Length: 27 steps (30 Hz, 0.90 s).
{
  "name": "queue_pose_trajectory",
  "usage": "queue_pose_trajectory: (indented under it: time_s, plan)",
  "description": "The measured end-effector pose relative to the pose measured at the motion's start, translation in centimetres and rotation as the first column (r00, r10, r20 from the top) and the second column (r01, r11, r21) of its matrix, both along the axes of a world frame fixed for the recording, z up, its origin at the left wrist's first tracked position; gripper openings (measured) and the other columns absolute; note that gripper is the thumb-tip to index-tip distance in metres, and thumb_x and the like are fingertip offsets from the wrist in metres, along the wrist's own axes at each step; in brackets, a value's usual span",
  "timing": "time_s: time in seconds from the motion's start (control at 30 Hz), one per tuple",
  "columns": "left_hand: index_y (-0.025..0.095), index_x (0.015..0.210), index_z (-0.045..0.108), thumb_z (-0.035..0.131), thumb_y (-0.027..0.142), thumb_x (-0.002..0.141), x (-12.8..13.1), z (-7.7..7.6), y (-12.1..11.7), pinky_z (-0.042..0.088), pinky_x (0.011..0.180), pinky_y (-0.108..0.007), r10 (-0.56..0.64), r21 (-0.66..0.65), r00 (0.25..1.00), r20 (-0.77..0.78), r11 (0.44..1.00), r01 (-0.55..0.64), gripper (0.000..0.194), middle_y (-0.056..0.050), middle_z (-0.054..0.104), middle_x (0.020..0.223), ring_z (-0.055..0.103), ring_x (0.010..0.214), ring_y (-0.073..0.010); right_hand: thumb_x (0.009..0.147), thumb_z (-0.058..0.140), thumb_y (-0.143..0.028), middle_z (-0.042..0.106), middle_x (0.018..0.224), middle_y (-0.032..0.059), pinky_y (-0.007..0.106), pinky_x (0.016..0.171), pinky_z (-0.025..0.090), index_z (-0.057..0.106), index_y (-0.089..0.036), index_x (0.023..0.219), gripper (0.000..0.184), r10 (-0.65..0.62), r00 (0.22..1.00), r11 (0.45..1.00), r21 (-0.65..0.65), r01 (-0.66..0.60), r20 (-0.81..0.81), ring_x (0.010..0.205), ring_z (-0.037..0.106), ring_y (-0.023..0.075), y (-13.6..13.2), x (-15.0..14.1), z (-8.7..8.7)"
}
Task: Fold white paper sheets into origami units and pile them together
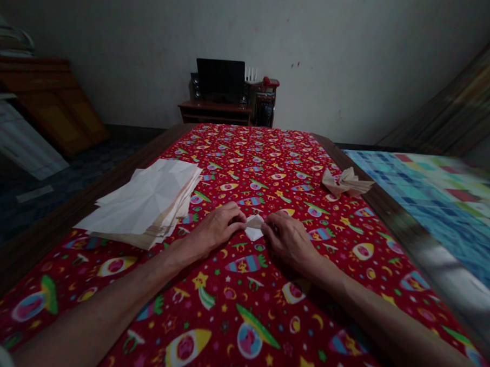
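Two hands [254, 231] hold apparently folded paper [255, 228].

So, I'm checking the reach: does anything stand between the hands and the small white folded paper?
Nothing visible does: the left hand and right hand are at opposite sides of the folded paper, fingers touching it. The paper stack lies off to the left, the pleated pieces off to the right.

home room, monitor [220, 77] with speakers [196, 87], red telephone [270, 82], wooden cabinet [49, 96]
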<state>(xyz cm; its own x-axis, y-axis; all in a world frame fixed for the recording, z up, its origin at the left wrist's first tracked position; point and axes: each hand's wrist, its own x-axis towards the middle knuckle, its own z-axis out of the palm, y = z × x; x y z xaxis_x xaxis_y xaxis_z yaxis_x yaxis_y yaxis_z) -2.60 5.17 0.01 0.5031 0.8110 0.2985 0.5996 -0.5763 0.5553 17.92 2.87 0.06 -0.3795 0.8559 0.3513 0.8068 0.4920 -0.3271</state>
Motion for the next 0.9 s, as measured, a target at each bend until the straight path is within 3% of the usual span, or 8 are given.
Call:
queue_pose_trajectory:
  time_s: [0.23, 0.4, 0.9]
  plan:
    - [0.017, 0.077, 0.062, 0.054, 0.018, 0.086, 0.4, -0.1, 0.0, 0.043, 0.072, -0.025, 0.050, 0.064, 0.999, 0.007, 0.997, -0.051, 0.012, -0.001, 0.059, 0.080, 0.057, 0.079, -0.0142, 0.088, 0.046, -0.022, 0.054, 0.068, 0.0020, 0.025, 0.059, 0.030, 0.054, -0.018, 0.071, 0.020, -0.004, 1.000, 0.999, 0.033, 0.003, 0.013, 0.062, 0.047, 0.0134, 0.0, -0.2, -0.1]
    - [0.016, 0.070, 0.062, 0.057, 0.018, 0.083, 0.9, 0.1, 0.1, 0.041, 0.068, -0.025, 0.134, 0.031, 0.991, -0.010, 0.991, -0.134, 0.014, -0.001, 0.059, 0.075, 0.056, 0.074, -0.0137, 0.087, 0.047, -0.023, 0.055, 0.067, 0.0016, 0.025, 0.061, 0.031, 0.053, -0.018, 0.069, 0.019, 0.012, 0.999, 1.000, 0.027, -0.012, 0.033, 0.064, 0.048, 0.0136, 0.4, -0.1, 0.0]
    - [0.017, 0.066, 0.052, 0.061, 0.018, 0.078, 1.5, 0.0, 0.1, 0.041, 0.064, -0.027, 0.223, 0.026, 0.973, -0.062, 0.975, -0.221, 0.015, 0.000, 0.052, 0.074, 0.051, 0.068, -0.0141, 0.088, 0.050, -0.031, 0.057, 0.068, 0.0028, 0.025, 0.057, 0.028, 0.054, -0.017, 0.071, 0.023, -0.022, 0.994, 0.991, -0.130, 0.036, 0.109, 0.060, 0.046, 0.0124, 1.1, 0.4, 0.9]
